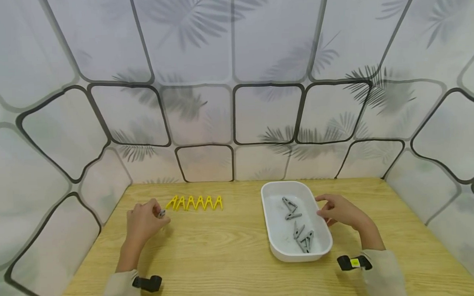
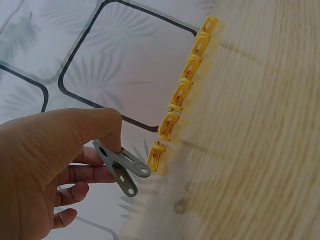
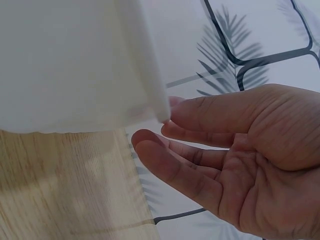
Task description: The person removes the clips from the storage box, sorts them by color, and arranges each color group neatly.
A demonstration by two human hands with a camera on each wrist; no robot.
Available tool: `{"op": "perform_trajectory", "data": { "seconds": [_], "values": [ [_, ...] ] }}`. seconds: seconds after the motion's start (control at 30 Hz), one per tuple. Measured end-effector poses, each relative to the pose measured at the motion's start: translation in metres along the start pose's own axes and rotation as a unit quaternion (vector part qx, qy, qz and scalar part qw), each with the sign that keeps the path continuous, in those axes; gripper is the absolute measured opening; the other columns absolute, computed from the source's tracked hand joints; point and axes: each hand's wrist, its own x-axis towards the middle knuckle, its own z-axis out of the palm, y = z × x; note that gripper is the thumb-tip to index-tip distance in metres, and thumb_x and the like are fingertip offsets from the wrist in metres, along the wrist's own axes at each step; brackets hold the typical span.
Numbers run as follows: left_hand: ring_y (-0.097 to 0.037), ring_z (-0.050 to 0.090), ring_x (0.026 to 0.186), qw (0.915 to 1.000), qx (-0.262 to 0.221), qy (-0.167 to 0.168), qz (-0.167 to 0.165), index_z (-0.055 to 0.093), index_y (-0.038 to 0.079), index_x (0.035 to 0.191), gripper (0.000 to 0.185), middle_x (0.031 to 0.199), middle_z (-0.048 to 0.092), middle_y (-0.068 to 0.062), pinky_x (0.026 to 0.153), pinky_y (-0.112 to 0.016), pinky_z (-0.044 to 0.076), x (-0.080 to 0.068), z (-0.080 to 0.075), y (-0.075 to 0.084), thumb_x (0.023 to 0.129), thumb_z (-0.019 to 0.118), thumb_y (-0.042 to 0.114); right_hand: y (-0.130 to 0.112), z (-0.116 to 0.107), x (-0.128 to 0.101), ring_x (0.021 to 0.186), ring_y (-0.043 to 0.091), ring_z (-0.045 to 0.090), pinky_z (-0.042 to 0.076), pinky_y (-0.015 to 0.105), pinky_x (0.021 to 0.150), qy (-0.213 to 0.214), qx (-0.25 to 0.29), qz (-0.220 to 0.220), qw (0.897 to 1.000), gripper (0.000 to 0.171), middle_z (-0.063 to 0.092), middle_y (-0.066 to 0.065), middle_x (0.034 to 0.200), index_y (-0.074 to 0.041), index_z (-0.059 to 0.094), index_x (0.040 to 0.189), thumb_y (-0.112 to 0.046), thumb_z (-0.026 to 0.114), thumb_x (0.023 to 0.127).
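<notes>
In the left wrist view my left hand (image 2: 55, 160) pinches a grey clothespin (image 2: 122, 167) between thumb and fingers, its two legs pointing out past the fingertips. In the head view that left hand (image 1: 143, 221) hovers at the left end of a row of several yellow clothespins (image 1: 200, 202), which stand on their spread legs. My right hand (image 1: 340, 211) is at the right side of a white plastic tray (image 1: 277, 249), its fingers loosely bent. The right wrist view has the thumb (image 3: 210, 110) against the tray's rim (image 3: 159, 95). Several grey clothespins (image 1: 304, 241) lie scattered inside the tray.
The light wooden table (image 1: 225, 261) stretches between the yellow row and the tray. A patterned curtain (image 1: 204, 118) with leaf prints borders the table at the back and on both sides.
</notes>
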Motion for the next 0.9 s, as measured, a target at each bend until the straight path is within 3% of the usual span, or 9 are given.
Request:
{"op": "perform_trajectory", "data": {
  "seconds": [0.57,0.9],
  "values": [
    [-0.030,0.052,0.079,0.9997,0.015,-0.005,-0.021,0.061,0.009,0.085,0.022,0.079,0.065,-0.007,0.081,-0.053,0.033,0.011,0.015,-0.008,0.081,0.072,0.028,0.000,0.000,0.000,0.075,0.024,0.071,0.061,0.042,0.070,0.005,-0.006,-0.001,1.000,0.054,0.070,0.018,0.090,0.015,0.042,0.143,-0.007,0.062,0.099],
    [-0.028,0.052,0.076,0.9997,0.008,-0.001,-0.021,0.063,0.008,0.085,0.021,0.076,0.064,-0.006,0.079,-0.050,0.032,0.016,0.027,-0.011,0.082,0.069,0.028,-0.001,-0.001,-0.001,0.076,0.026,0.071,0.060,0.048,0.072,0.003,-0.003,-0.002,1.000,0.055,0.069,0.019,0.092,0.018,0.038,0.144,-0.006,0.061,0.100]
  ]
}}
